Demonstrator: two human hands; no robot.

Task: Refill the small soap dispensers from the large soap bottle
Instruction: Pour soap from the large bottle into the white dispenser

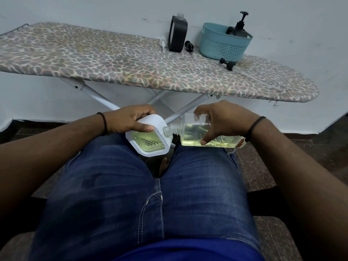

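My left hand (130, 120) grips a small white soap dispenser (150, 146) with a clear window showing yellow-green liquid, tilted over my knees. In my right hand (224, 119) lies the large clear soap bottle (195, 135), tipped on its side and partly full of pale yellow soap. Its threaded neck (170, 129) meets the dispenser's top opening. A black dispenser (178, 34) without its pump stands on the ironing board (113, 59). Another black pump bottle (238, 28) sits in the teal basket (222, 46).
Loose pump heads lie on the board: a white one (163, 42), a black one (188, 46) beside the black dispenser, and a black one (228, 63) in front of the basket. The board's white legs (98, 96) cross just beyond my hands. My jeans-clad legs fill the foreground.
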